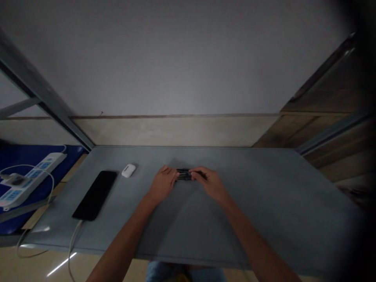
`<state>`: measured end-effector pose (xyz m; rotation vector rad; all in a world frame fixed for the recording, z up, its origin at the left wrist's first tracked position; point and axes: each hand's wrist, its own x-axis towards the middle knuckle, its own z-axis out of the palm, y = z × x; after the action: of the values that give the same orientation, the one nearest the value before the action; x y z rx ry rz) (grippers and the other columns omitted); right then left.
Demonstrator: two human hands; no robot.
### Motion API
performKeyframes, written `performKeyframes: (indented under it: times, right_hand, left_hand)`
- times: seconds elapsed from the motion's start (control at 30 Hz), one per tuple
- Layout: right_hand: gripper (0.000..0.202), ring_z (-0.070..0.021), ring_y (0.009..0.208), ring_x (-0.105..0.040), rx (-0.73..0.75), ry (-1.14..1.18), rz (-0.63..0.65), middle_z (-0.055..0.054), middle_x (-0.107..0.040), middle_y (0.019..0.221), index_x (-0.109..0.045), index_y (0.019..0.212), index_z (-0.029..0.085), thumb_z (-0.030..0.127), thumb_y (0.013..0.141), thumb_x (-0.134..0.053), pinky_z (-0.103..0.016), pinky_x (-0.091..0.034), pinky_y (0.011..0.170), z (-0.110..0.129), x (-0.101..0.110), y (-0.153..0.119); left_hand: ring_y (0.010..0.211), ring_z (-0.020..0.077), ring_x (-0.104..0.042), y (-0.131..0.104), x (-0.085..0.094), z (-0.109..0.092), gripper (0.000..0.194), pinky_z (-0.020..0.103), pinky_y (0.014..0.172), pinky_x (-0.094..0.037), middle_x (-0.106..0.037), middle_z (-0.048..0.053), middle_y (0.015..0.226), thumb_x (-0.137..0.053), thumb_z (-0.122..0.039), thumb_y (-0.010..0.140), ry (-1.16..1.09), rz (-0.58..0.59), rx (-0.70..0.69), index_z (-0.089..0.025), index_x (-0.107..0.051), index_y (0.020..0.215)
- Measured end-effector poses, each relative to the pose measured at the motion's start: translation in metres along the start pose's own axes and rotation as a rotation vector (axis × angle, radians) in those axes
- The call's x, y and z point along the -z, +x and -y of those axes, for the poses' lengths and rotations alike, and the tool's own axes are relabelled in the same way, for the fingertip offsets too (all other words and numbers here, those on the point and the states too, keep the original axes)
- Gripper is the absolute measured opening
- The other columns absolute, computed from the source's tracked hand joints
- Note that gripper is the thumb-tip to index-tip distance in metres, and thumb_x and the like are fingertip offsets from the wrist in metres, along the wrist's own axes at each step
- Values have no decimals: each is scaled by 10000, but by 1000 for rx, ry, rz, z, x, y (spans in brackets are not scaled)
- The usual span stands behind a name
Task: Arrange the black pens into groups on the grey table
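Forearms (249,235) lead to hands (164,183) (210,182) curled closely around a dark object (184,175); white case (128,170) nearby closed, contents hidden

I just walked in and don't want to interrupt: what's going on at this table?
A person holds a small dark object by its two ends, left hand on one and right hand on the other, at the grey table. It's too small to identify. Left of the hands lie a white case and a black phone with a cable attached.
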<state>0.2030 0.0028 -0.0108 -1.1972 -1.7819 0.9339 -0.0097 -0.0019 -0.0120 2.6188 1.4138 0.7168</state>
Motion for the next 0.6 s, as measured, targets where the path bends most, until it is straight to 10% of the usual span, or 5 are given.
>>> performKeyframes:
  times: [0.6]
  right_hand:
    - [176,-192,914,-657,244,-43,-44,-39,-720,953,-729,956,264,302,897,-568,-356,-516,851,4,8,1]
  left_hand:
    - [773,186,-587,1,2,3,366,333,782,-466,-638,45,774,-262,-283,1009,-7,57,-22,-182,-567,834]
